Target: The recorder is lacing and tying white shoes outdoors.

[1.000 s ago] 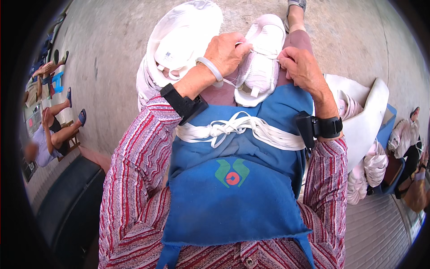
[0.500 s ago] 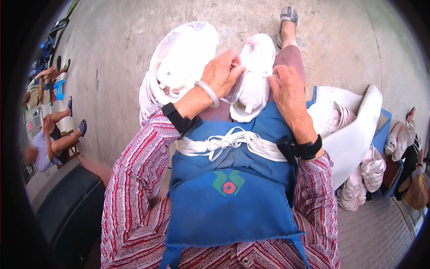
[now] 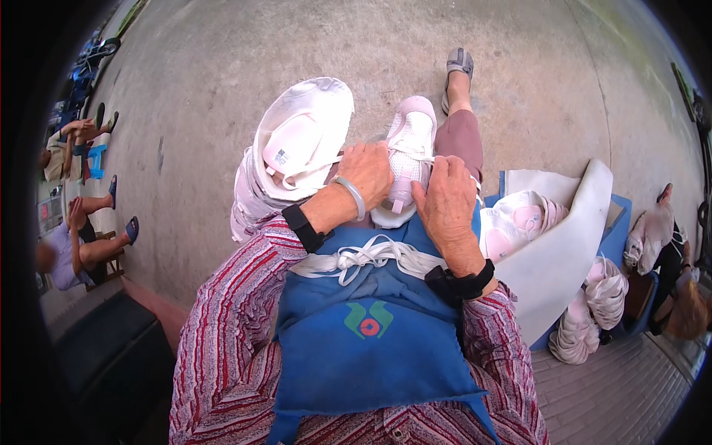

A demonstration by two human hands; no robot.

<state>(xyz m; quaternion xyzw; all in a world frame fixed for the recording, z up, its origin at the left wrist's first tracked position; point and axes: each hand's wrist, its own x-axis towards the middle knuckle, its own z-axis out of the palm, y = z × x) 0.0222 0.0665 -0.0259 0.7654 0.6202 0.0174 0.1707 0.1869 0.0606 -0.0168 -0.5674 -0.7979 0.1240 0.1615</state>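
A white and pale pink sneaker (image 3: 412, 137) rests on my lap, toe pointing away from me, its tongue and heel tab nearer. My left hand (image 3: 365, 176) is closed at the shoe's left side on a white shoelace (image 3: 317, 170), whose loose end trails left. On the other side, my right hand (image 3: 449, 199) pinches the same lace near the eyelets, fingers bent. Part of the lacing lies under my fingers. Across my blue apron (image 3: 371, 371) hangs a knotted bundle of white laces (image 3: 363, 259).
Left of the shoe sit stacked white shoes (image 3: 304, 122). At right, a white-lined blue bin (image 3: 567, 237) holds more pink and white shoes (image 3: 523, 219). Bundles of shoes (image 3: 589, 315) hang beyond it. People sit on the far left near a blue stool (image 3: 96, 161).
My hands have drawn in lower and closer to the shoe, and the lace lies nearer the tongue. The whole view has shifted, with the shoes appearing lower.
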